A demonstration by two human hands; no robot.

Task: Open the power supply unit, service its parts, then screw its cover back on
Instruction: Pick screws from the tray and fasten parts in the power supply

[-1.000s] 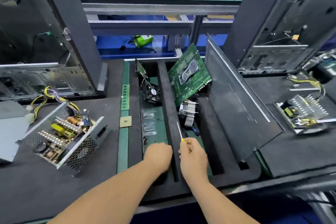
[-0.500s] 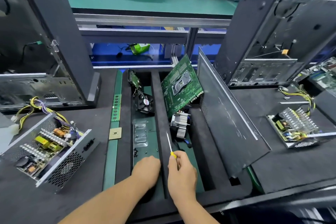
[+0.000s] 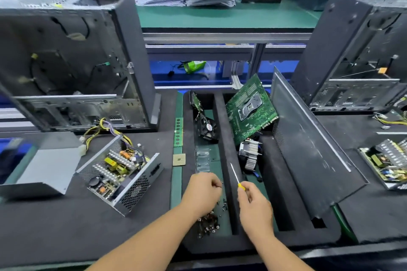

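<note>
- Black foam covers your worktop (image 3: 55,233), and a black foam tray (image 3: 220,246) with long slots sits in front of you at the middle.
- Your left hand (image 3: 203,192) hangs over the left slot with its fingers curled inward; the grip looks clenched on something small at the fingertips, but you cannot tell what it is.
- Beneath that hand, a heap of small dark screws (image 3: 208,223) lies on the green floor of the slot.
- Your right hand (image 3: 255,204) pinches the yellow handle of a thin screwdriver (image 3: 235,174); its shaft points up and away from you, above the foam ridge between the slots.
- The opened power supply unit (image 3: 120,171) lies to your left on the worktop, well apart from both hands, circuit board and heat sinks exposed, mesh side facing you.
- Its grey metal cover (image 3: 44,165) rests just beside it, further left, off the unit.
- A bundle of yellow and black wires (image 3: 99,127) runs from the unit toward the open computer case (image 3: 72,57) standing behind it.
- In the tray you have a green motherboard (image 3: 251,108) leaning tilted, a finned heat sink (image 3: 250,154) below it, a small black fan (image 3: 207,127), and a dark side panel (image 3: 308,145) propped at a slant.
- A second open power supply (image 3: 387,163) lies at the far right.
</note>
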